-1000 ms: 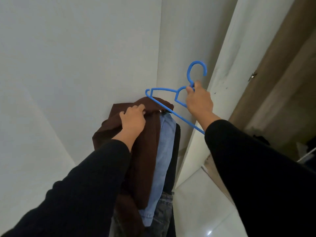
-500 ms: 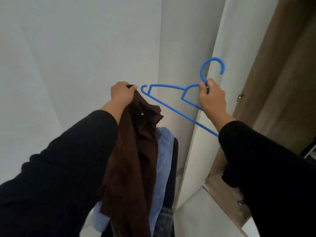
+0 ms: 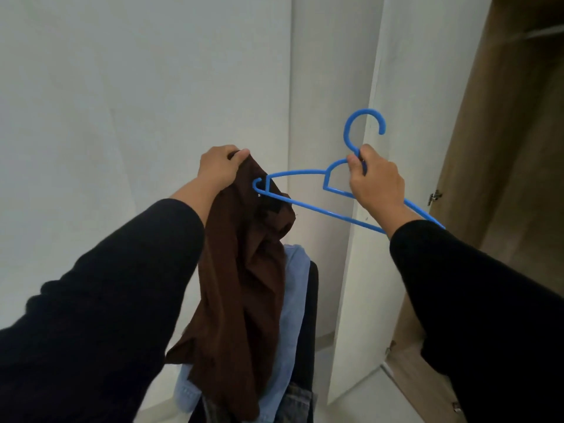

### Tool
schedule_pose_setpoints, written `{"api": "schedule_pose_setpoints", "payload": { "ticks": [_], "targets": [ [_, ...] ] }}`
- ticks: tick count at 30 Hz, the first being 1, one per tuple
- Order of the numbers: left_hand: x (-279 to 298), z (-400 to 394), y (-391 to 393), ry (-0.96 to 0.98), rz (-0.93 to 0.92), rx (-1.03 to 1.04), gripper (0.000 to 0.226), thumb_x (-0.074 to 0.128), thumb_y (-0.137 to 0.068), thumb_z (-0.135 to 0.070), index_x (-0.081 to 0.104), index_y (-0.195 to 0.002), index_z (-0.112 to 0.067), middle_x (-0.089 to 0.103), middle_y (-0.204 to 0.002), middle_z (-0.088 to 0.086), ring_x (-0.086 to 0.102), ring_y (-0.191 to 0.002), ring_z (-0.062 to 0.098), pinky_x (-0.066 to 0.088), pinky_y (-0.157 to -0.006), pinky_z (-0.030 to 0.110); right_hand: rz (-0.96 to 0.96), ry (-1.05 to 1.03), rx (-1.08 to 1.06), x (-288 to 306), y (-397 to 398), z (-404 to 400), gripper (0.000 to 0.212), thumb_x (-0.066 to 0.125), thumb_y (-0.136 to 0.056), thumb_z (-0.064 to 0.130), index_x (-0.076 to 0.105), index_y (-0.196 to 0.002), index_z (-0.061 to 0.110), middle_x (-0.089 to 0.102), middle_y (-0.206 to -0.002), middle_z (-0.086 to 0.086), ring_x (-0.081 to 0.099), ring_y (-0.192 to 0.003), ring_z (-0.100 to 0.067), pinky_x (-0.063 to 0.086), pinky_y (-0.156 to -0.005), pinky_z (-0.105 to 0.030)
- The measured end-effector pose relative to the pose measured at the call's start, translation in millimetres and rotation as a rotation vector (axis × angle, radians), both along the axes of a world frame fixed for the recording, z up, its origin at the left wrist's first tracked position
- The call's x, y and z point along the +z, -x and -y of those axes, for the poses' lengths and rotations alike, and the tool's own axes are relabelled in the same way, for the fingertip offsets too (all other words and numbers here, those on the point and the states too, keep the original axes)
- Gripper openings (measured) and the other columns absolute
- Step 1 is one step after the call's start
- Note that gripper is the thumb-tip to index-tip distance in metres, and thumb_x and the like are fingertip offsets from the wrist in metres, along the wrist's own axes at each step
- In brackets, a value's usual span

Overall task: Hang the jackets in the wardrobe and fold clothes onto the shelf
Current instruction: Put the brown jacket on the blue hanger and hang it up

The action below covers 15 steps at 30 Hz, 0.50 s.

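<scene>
My left hand (image 3: 218,170) is pinching the limp brown fabric jacket (image 3: 244,288) by its collar while my right hand (image 3: 374,181), fist closed around the neck of the thin blue plastic hanger (image 3: 308,206), is feeding its light, springy tip inside, beside the open wardrobe door (image 3: 366,239).

The blue hanger's (image 3: 305,206) left tip now pokes into the lifted brown jacket (image 3: 244,285).

Your left hand (image 3: 218,169) covers the top of the brown jacket (image 3: 244,300), and its folds swallow the tip of the blue hanger (image 3: 305,206). Your right hand (image 3: 377,186) hides the hanger's neck. The denim clothes (image 3: 293,315) run off the bottom edge, mostly behind the jacket.
</scene>
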State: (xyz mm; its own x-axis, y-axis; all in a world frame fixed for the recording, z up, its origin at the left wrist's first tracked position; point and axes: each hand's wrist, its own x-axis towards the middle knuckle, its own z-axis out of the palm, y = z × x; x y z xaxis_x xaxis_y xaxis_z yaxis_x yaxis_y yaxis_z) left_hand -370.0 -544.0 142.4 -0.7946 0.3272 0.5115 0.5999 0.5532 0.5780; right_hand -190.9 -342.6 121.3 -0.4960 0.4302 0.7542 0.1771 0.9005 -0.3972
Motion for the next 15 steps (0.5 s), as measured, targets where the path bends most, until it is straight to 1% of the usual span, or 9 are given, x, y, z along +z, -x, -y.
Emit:
{"api": "schedule_pose_setpoints", "payload": {
  "ticks": [3, 5, 6, 8, 10, 12, 15],
  "targets": [
    [4, 13, -11, -0.021, -0.005, -0.023, 0.038, 0.044, -0.097, -0.042, 0.066, -0.109, -0.013, 0.065, -0.112, 0.010, 0.056, -0.107, 0.030, 0.043, -0.089, 0.033, -0.021, -0.031, 0.002, 7, -12, -1, 0.026, 0.036, -0.101, 0.033, 0.051, -0.102, 0.011, 0.051, -0.070, -0.003, 0.047, -0.061, -0.020, 0.032, -0.051, -0.026],
    [6, 21, -17, -0.040, 0.002, -0.050, 0.036, 0.045, -0.097, -0.040, 0.067, -0.108, -0.013, 0.065, -0.111, 0.010, 0.057, -0.105, 0.029, 0.044, -0.090, 0.035, -0.028, -0.037, 0.018, 9, -18, 0, 0.027, 0.036, -0.101, 0.033, 0.051, -0.102, 0.011, 0.050, -0.070, -0.003, 0.047, -0.062, -0.019, 0.034, -0.055, -0.027],
    [6, 24, -20, -0.045, 0.002, -0.071, 0.035, 0.045, -0.097, -0.038, 0.067, -0.107, -0.013, 0.065, -0.109, 0.011, 0.057, -0.104, 0.028, 0.044, -0.090, 0.035, -0.024, -0.036, 0.035, 9, -20, 1, 0.026, 0.036, -0.101, 0.034, 0.051, -0.101, 0.012, 0.050, -0.070, -0.002, 0.047, -0.061, -0.018, 0.033, -0.054, -0.025],
    [8, 28, -27, -0.042, 0.002, -0.112, 0.033, 0.046, -0.098, -0.036, 0.067, -0.105, -0.012, 0.066, -0.106, 0.011, 0.057, -0.099, 0.025, 0.044, -0.089, 0.035, -0.018, -0.023, 0.087, 9, -22, 7, 0.025, 0.038, -0.100, 0.036, 0.049, -0.095, 0.014, 0.046, -0.066, 0.002, 0.043, -0.057, -0.014, 0.030, -0.051, -0.021],
    [9, 31, -35, -0.023, 0.003, -0.136, 0.031, 0.046, -0.098, -0.035, 0.066, -0.104, -0.013, 0.064, -0.100, 0.007, 0.055, -0.094, 0.021, 0.043, -0.083, 0.031, -0.028, 0.012, 0.155, 8, -23, 15, 0.029, 0.039, -0.099, 0.040, 0.049, -0.089, 0.015, 0.044, -0.063, 0.005, 0.040, -0.054, -0.009, 0.030, -0.051, -0.018],
    [9, 34, -41, -0.005, 0.007, -0.149, 0.028, 0.046, -0.098, -0.034, 0.066, -0.100, -0.015, 0.061, -0.094, 0.004, 0.053, -0.089, 0.018, 0.040, -0.079, 0.028, -0.033, 0.046, 0.209, 8, -23, 20, 0.036, 0.041, -0.098, 0.044, 0.053, -0.083, 0.013, 0.044, -0.061, 0.006, 0.040, -0.054, -0.009, 0.031, -0.051, -0.018],
    [7, 41, -44, 0.009, 0.036, -0.175, 0.024, 0.046, -0.098, -0.033, 0.065, -0.094, -0.018, 0.061, -0.092, 0.003, 0.053, -0.087, 0.017, 0.040, -0.079, 0.027, -0.052, 0.100, 0.243, 9, -23, 25, 0.038, 0.042, -0.097, 0.045, 0.052, -0.075, 0.016, 0.040, -0.057, 0.007, 0.038, -0.052, -0.009, 0.029, -0.050, -0.019]
  ]
}}
